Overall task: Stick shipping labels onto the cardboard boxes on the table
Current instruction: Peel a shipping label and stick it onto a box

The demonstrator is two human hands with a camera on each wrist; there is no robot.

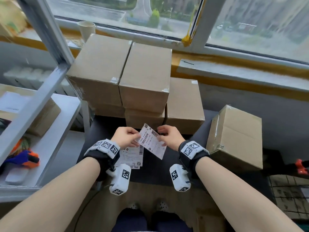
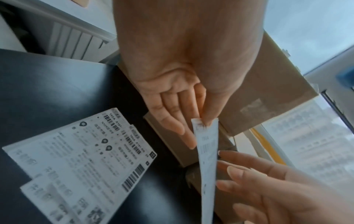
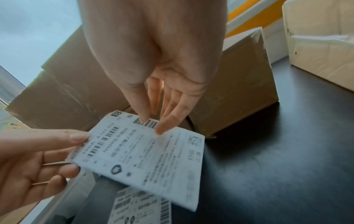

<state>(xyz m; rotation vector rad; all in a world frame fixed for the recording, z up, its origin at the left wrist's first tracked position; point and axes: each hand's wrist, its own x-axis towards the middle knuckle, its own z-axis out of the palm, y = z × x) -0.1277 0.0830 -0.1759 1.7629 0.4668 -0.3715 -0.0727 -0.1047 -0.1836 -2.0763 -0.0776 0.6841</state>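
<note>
Both hands on one shipping label (image 1: 151,141), held in air over dark surface (image 1: 167,171). Left hand (image 1: 125,137) pinches left edge, right hand (image 1: 168,136) fingertips at top corner, probably picking at backing, too blurry to tell. Cardboard boxes (image 1: 143,77) stacked just behind, spare labels (image 1: 132,157) lying below. Risk: thin label curls, sticks to itself or tears if peeled crooked.
</note>
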